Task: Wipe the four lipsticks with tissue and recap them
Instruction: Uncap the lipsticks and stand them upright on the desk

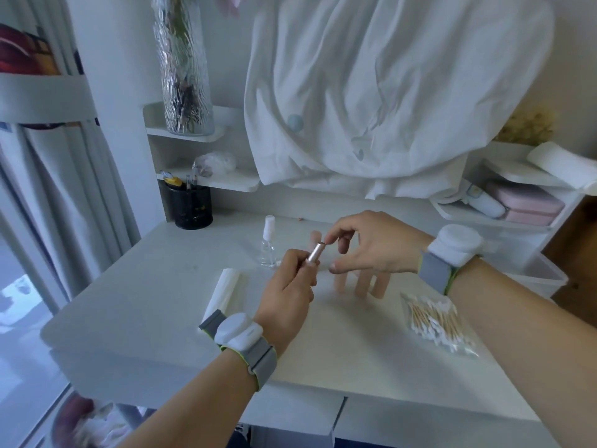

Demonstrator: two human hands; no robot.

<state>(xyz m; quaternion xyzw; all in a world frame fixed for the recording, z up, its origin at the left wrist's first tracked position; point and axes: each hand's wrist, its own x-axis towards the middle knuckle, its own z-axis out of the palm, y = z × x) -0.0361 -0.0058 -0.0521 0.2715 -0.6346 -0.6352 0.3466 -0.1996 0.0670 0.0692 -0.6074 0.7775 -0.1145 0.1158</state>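
Above the middle of the desk (161, 318) the left hand (287, 286) grips a lipstick (315, 253) low on its barrel, fingers (295, 263) curled round it so the metallic tube tilts up and to the right. The right hand (365, 247) meets it from the right: thumb and forefinger pinch at the tube's top end, the other fingers loosely spread. The picture is soft there, so I cannot tell whether they hold a small cap, a scrap of tissue, or only the rim.

Just beyond and beneath the hands, pinkish tubes (361, 284) stand upright on the desk, partly hidden by the right hand; they look like the other lipsticks or their caps, and one more pale piece (316, 236) stands farther back. A folded stack of tissue (224, 291) lies to the left, well apart from both hands, with a small spray bottle (268, 244) just beyond it. A packet of cotton swabs (436, 321) lies to the right.

The step in hand seems to be work on the top of one lipstick, either uncapping it or twisting it up. Since no tissue is plainly in either hand, the next move probably calls for freeing the right hand, reaching left across the desk for a sheet, and wiping the exposed end while the left hand keeps the barrel steady.
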